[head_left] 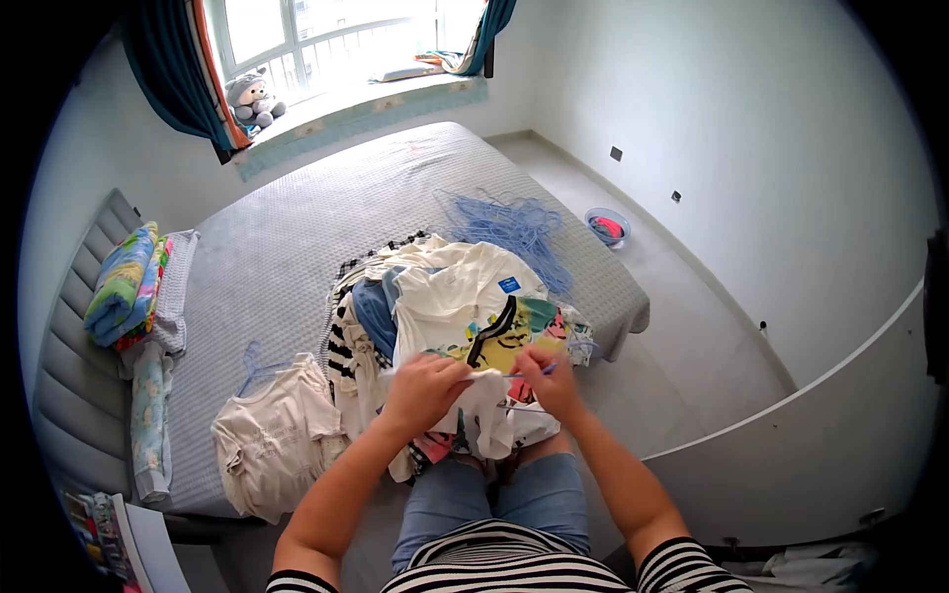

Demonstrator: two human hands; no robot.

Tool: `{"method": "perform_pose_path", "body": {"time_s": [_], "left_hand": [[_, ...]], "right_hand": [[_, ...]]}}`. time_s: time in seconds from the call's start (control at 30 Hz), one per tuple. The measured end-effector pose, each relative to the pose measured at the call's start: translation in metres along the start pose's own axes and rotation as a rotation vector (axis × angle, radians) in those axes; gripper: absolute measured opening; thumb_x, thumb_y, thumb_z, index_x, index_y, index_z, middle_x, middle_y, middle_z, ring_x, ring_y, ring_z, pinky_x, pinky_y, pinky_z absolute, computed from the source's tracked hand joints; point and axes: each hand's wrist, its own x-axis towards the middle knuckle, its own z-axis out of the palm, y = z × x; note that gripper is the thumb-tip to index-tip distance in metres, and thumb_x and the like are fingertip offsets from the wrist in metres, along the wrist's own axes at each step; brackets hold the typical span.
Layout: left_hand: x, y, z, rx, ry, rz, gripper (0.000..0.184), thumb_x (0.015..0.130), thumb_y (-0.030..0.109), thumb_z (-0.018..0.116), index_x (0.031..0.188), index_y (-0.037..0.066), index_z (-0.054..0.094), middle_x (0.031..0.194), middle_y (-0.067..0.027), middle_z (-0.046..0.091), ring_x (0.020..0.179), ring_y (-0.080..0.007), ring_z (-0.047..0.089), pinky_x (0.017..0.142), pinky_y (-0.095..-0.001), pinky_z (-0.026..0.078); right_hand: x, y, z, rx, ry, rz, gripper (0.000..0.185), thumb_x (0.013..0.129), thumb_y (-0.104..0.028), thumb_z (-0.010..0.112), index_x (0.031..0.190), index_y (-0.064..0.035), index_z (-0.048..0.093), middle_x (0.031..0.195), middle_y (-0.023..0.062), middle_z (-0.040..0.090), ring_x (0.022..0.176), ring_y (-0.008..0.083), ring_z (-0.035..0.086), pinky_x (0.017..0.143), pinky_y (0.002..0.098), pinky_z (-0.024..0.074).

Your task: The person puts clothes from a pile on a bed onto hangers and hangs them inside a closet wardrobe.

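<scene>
Near the bed's front edge, my left hand [427,391] is closed on a white garment [486,410] that hangs down in front of my legs. My right hand [547,379], to its right, is closed round a blue hanger [524,375], part of which lies at the white garment's top. Just beyond both hands is a heap of clothes [450,296], with a white shirt on top, a yellow patterned piece and blue denim. A cream shirt [277,435] with a blue hanger at its neck lies left of the heap.
Several blue hangers [509,227] lie tangled behind the heap on the grey bed [287,227]. Folded colourful bedding [129,287] rests by the headboard. A basin [607,227] stands on the floor to the right. A white curved panel [791,445] is at the lower right.
</scene>
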Motion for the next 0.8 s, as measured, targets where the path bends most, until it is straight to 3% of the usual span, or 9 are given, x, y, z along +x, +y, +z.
{"method": "perform_pose_path", "body": {"time_s": [0.03, 0.17, 0.2, 0.33, 0.5, 0.6, 0.67, 0.73, 0.8], "left_hand": [[0.000, -0.003, 0.007, -0.118, -0.118, -0.066, 0.023, 0.087, 0.024, 0.071, 0.104, 0.009, 0.069, 0.099, -0.0127, 0.067, 0.085, -0.0343, 0.066, 0.069, -0.0408, 0.050], [-0.001, -0.010, 0.036, -0.275, 0.028, -0.192, 0.019, 0.090, 0.027, 0.066, 0.095, 0.008, 0.068, 0.084, -0.0109, 0.067, 0.078, -0.0355, 0.064, 0.063, -0.0431, 0.048], [-0.005, -0.015, 0.044, -0.323, 0.084, -0.249, 0.019, 0.090, 0.022, 0.067, 0.095, 0.003, 0.068, 0.078, -0.0134, 0.066, 0.070, -0.0300, 0.064, 0.062, -0.0383, 0.048], [-0.009, -0.019, 0.047, -0.612, 0.063, -0.433, 0.020, 0.093, 0.017, 0.067, 0.099, -0.002, 0.069, 0.069, -0.0133, 0.064, 0.062, -0.0118, 0.055, 0.061, -0.0296, 0.046], [-0.012, -0.028, 0.043, -0.552, 0.086, -0.446, 0.021, 0.093, 0.019, 0.067, 0.096, -0.001, 0.070, 0.069, -0.0134, 0.064, 0.060, -0.0138, 0.057, 0.059, -0.0304, 0.046], [-0.020, -0.040, 0.039, -0.506, 0.081, -0.466, 0.021, 0.093, 0.020, 0.067, 0.094, -0.001, 0.071, 0.067, -0.0127, 0.063, 0.060, -0.0129, 0.056, 0.058, -0.0299, 0.045], [-0.028, -0.055, 0.042, -0.506, 0.070, -0.461, 0.021, 0.093, 0.020, 0.067, 0.093, -0.001, 0.071, 0.065, -0.0112, 0.061, 0.059, -0.0112, 0.053, 0.057, -0.0289, 0.043], [-0.039, -0.078, 0.042, -0.521, 0.016, -0.467, 0.022, 0.093, 0.020, 0.068, 0.093, -0.001, 0.071, 0.062, -0.0072, 0.057, 0.058, -0.0090, 0.049, 0.055, -0.0276, 0.041], [-0.050, -0.089, 0.043, -0.606, -0.013, -0.475, 0.023, 0.095, 0.020, 0.067, 0.093, -0.002, 0.071, 0.060, -0.0003, 0.051, 0.059, -0.0054, 0.043, 0.053, -0.0256, 0.037]], "right_hand": [[0.003, -0.009, 0.008, -0.070, 0.032, -0.017, 0.015, 0.095, -0.012, 0.062, 0.085, -0.0012, 0.066, 0.068, -0.0028, 0.054, 0.061, 0.0052, 0.044, 0.058, 0.0247, 0.0387], [-0.001, -0.020, 0.027, -0.482, 0.447, -0.353, 0.026, 0.085, -0.017, 0.075, 0.100, -0.0017, 0.060, 0.083, 0.0052, 0.057, 0.071, 0.0170, 0.052, 0.065, 0.0313, 0.0441], [-0.006, -0.003, 0.027, -0.458, 0.444, -0.356, 0.037, 0.081, -0.018, 0.079, 0.106, -0.0029, 0.058, 0.088, 0.0060, 0.055, 0.076, 0.0176, 0.054, 0.065, 0.0324, 0.0439], [-0.040, 0.025, 0.042, -0.356, 0.010, -0.160, 0.029, 0.084, -0.019, 0.076, 0.101, -0.0033, 0.059, 0.089, 0.0094, 0.060, 0.078, 0.0219, 0.059, 0.065, 0.0342, 0.0453], [-0.054, 0.088, 0.030, -0.571, -0.551, 0.175, 0.026, 0.086, -0.032, 0.071, 0.097, -0.0090, 0.065, 0.094, 0.0122, 0.066, 0.086, 0.0250, 0.064, 0.073, 0.0396, 0.0487], [-0.065, 0.094, 0.000, -0.976, -0.618, 0.073, 0.030, 0.083, -0.041, 0.072, 0.099, -0.0153, 0.069, 0.098, 0.0083, 0.068, 0.103, 0.0281, 0.061, 0.095, 0.0526, 0.0424], [-0.064, 0.092, -0.021, -1.256, -0.453, 0.048, 0.035, 0.077, -0.045, 0.075, 0.100, -0.0184, 0.070, 0.100, 0.0046, 0.068, 0.121, 0.0331, 0.052, 0.108, 0.0660, 0.0229], [-0.051, 0.097, -0.049, -1.387, -0.224, -0.039, 0.032, 0.075, -0.039, 0.076, 0.099, -0.0193, 0.070, 0.108, 0.0020, 0.067, 0.129, 0.0365, 0.044, 0.109, 0.0706, 0.0142], [-0.037, 0.092, -0.075, -1.392, -0.078, -0.197, 0.026, 0.076, -0.032, 0.076, 0.098, -0.0186, 0.069, 0.114, 0.0023, 0.066, 0.128, 0.0360, 0.046, 0.109, 0.0681, 0.0177]]}}
